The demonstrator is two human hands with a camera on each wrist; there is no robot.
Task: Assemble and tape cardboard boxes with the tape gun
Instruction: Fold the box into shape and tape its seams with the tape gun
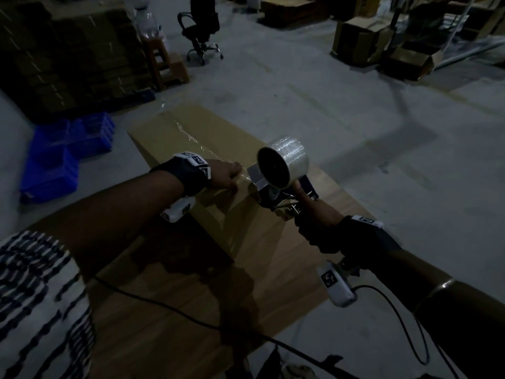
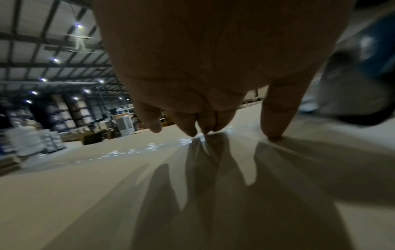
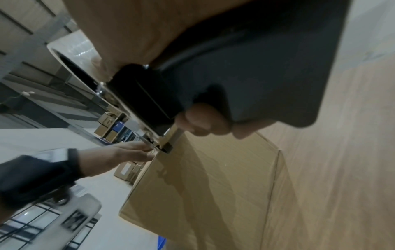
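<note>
Head view: long brown cardboard box (image 1: pixel 196 149) on flat cardboard, clear tape along its top seam; right hand (image 1: pixel 314 214) grips the tape gun (image 1: pixel 281 173) at the near end.
Left wrist view: left hand (image 2: pixel 205 71), straight fingers (image 2: pixel 275 118) pressing the box top.
Right wrist view: fingers (image 3: pixel 203 123) curled round the gun's black handle.

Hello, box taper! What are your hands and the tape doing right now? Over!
Left hand pressing clear tape flat on the long brown cardboard box. Right hand gripping the black-and-metal tape gun at the box's near end. Nothing in the way.
</note>
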